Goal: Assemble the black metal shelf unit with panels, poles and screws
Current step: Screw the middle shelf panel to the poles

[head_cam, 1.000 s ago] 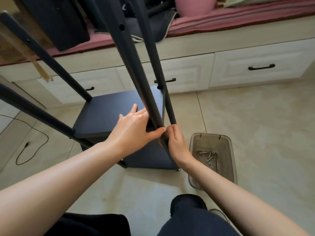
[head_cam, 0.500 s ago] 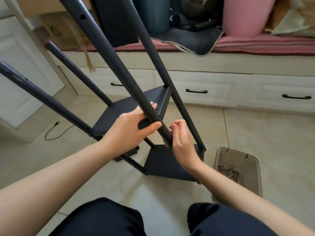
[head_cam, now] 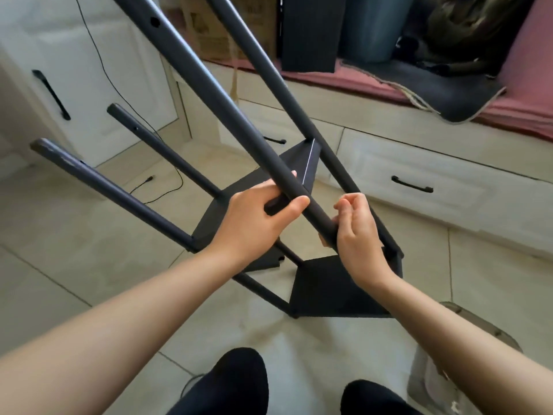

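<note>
The half-built black shelf unit [head_cam: 335, 283] stands tilted on the tiled floor [head_cam: 89, 250], its four poles leaning toward the camera. The left hand [head_cam: 254, 223] wraps its fingers [head_cam: 294, 206] round the nearest pole [head_cam: 227, 106], thumb over the front. The right hand [head_cam: 356, 232] touches the same pole lower down with curled fingers, but whether they pinch a screw or only the tube I cannot tell. The risk, as I judge it, lies in the lean: if the left grip slackens, the frame could swing or tip, straining the joint at the lower panel [head_cam: 326, 295] or trapping a finger between pole and upper panel [head_cam: 308, 166].
</note>
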### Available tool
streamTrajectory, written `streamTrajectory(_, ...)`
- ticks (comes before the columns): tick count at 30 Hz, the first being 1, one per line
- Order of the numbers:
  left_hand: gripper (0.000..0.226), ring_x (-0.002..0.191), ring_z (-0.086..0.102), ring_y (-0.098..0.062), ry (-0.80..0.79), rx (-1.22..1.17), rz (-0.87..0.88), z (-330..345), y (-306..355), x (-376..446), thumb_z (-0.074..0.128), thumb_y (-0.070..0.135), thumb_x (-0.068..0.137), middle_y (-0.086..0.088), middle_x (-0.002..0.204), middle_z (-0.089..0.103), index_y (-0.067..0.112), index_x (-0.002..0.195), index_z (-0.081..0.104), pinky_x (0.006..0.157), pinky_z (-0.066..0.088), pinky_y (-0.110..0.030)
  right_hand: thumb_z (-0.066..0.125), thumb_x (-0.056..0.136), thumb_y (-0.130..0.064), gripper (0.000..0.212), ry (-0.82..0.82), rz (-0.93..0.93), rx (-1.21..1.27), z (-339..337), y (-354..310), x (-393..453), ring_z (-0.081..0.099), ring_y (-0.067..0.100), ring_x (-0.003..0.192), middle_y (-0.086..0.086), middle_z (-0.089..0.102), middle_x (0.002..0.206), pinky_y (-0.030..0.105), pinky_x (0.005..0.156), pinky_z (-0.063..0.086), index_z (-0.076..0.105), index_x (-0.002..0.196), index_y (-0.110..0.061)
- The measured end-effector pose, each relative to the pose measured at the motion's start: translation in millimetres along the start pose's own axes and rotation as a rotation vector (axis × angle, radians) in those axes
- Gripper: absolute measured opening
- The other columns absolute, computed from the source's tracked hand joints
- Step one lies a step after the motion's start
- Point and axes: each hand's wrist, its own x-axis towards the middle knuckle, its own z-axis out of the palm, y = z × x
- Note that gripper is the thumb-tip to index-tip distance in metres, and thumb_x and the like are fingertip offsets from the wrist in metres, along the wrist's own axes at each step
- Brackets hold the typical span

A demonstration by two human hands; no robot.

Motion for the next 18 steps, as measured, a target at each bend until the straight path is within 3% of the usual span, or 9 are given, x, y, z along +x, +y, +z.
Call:
streamTrajectory(3,0.025,0.097,0.054,0.025,0.046,-0.067,-0.068,-13,-14,-13,0.061,0.044,0.094,0.031,0.097,0.061,0.035,0.118,0.061,0.075,0.038,0.006,0.032,0.108,-0.022,0.014,-0.047,0.016,0.007,14,-8,1,0.063,0.027,0.061,0.014,0.057,0.07,0.029,0.055,0.057,0.044,0.102,-0.016)
streamTrajectory(5,0.036,0.099,0.056,0.022,0.09,-0.105,-0.095,-20,-21,-24,0.06,0.046,0.093,0.027,0.098,0.065,0.036,0.128,0.057,0.077,0.038,0.005,0.032,0.108,-0.023,0.016,-0.064,0.064,0.028,23,-13,1,0.064,0.028,0.061,0.018,0.059,0.071,0.03,0.055,0.057,0.044,0.106,-0.013)
streamTrajectory(10,0.062,0.086,0.06,0.007,0.166,-0.167,-0.129,-33,-46,-50,0.055,0.059,0.085,0.023,0.09,0.069,0.027,0.139,0.057,0.076,0.042,0.0,0.033,0.108,-0.025,0.014,-0.087,0.115,0.024,50,-19,-1,0.065,0.019,0.058,0.021,0.063,0.076,0.017,0.049,0.05,0.044,0.1,-0.024)
streamTrajectory(12,0.062,0.1,0.06,0.011,0.165,-0.206,-0.167,-36,-57,-59,0.056,0.058,0.085,0.023,0.103,0.069,0.028,0.139,0.056,0.083,0.043,-0.001,0.033,0.107,-0.026,0.015,-0.101,0.097,-0.004,58,-18,-3,0.066,0.018,0.059,0.019,0.064,0.076,0.017,0.051,0.051,0.044,0.097,-0.028)
streamTrajectory(15,0.069,0.107,0.061,0.008,0.167,-0.245,-0.238,-35,-74,-74,0.056,0.061,0.083,0.014,0.109,0.07,0.026,0.143,0.053,0.084,0.044,-0.002,0.035,0.107,-0.025,0.015,-0.125,0.093,-0.063,67,-12,-6,0.066,0.019,0.063,0.015,0.064,0.077,0.023,0.057,0.055,0.047,0.098,-0.026)
streamTrajectory(18,0.066,0.104,0.061,0.014,0.168,-0.28,-0.338,-31,-86,-92,0.056,0.062,0.08,0.019,0.104,0.071,0.03,0.138,0.054,0.08,0.042,0.002,0.038,0.107,-0.025,0.014,-0.15,0.09,-0.147,76,-4,-10,0.065,0.02,0.069,0.009,0.063,0.078,0.041,0.071,0.058,0.05,0.103,-0.02)
